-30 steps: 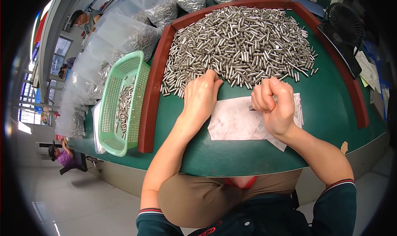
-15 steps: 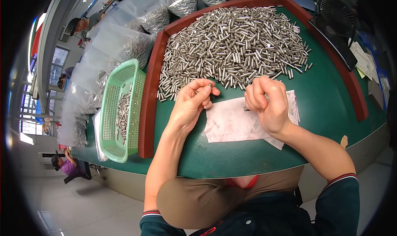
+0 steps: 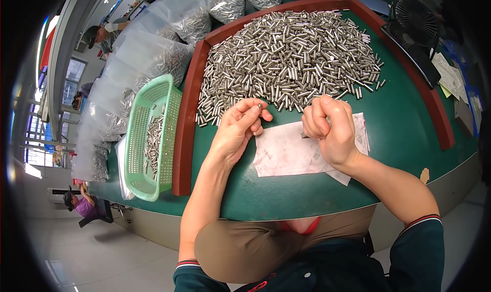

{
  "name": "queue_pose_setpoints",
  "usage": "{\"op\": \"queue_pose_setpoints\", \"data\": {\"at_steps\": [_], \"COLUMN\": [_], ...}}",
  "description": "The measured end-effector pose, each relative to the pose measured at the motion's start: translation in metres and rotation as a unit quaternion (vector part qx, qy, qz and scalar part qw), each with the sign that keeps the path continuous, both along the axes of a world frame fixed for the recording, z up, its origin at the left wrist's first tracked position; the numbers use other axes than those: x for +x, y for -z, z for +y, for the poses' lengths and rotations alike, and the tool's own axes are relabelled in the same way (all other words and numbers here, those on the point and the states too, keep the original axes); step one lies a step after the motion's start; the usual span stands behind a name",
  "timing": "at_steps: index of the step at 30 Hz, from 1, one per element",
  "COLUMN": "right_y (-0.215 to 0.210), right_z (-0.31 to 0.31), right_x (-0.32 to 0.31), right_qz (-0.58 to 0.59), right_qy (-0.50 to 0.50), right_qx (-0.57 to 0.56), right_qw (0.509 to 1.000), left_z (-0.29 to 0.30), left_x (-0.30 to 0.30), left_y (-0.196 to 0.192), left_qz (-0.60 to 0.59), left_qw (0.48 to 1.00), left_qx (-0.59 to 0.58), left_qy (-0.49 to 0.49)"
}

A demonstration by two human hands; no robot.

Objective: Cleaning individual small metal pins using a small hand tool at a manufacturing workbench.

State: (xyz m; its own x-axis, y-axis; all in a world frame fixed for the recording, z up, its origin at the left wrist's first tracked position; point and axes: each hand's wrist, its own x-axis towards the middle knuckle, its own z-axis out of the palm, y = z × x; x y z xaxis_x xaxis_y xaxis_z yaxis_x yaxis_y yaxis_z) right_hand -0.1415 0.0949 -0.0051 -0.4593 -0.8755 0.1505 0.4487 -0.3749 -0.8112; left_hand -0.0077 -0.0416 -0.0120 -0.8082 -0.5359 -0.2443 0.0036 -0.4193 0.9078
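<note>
Between the thumb and forefinger of my left hand [image 3: 238, 127] is a small metal pin [image 3: 260, 107], seen nearly end on. My right hand [image 3: 331, 129] is curled into a fist over the white cloth [image 3: 286, 156]; whatever it may hold is hidden by the fingers. The cloth lies on the green tabletop, smudged with grey and pink stains. Just beyond both hands spreads a large heap of short, shiny metal pins [image 3: 286, 57]. Left of my left forearm, a light green plastic basket [image 3: 169, 133] holds a smaller lot of the same pins.
A red-brown raised border [image 3: 183, 154] frames the heap on three sides. Clear bags of pins [image 3: 192, 21] line the left and back. A black fan [image 3: 415, 16] and papers [image 3: 447, 72] are at the right. Several other people are in the left background.
My hands keep nearly the same pose and place. A person in the left background has shifted slightly.
</note>
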Motion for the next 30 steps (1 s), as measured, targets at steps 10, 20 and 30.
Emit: {"op": "queue_pose_setpoints", "data": {"at_steps": [10, 20, 30], "right_y": [0.002, 0.000, 0.000], "right_z": [0.000, -0.001, -0.002], "right_x": [-0.001, 0.002, 0.000], "right_qz": [0.009, 0.022, 0.038], "right_qy": [0.003, 0.018, 0.025], "right_qx": [0.003, 0.004, 0.012], "right_qw": [1.000, 1.000, 0.999], "left_z": [-0.001, 0.015, 0.007], "left_x": [-0.004, -0.033, -0.009], "left_y": [-0.006, 0.007, -0.004], "left_qz": [0.010, -0.188, 0.022], "left_qw": [0.993, 0.772, 0.999], "left_qx": [0.085, -0.601, 0.040], "left_qy": [-0.080, -0.090, -0.021]}}
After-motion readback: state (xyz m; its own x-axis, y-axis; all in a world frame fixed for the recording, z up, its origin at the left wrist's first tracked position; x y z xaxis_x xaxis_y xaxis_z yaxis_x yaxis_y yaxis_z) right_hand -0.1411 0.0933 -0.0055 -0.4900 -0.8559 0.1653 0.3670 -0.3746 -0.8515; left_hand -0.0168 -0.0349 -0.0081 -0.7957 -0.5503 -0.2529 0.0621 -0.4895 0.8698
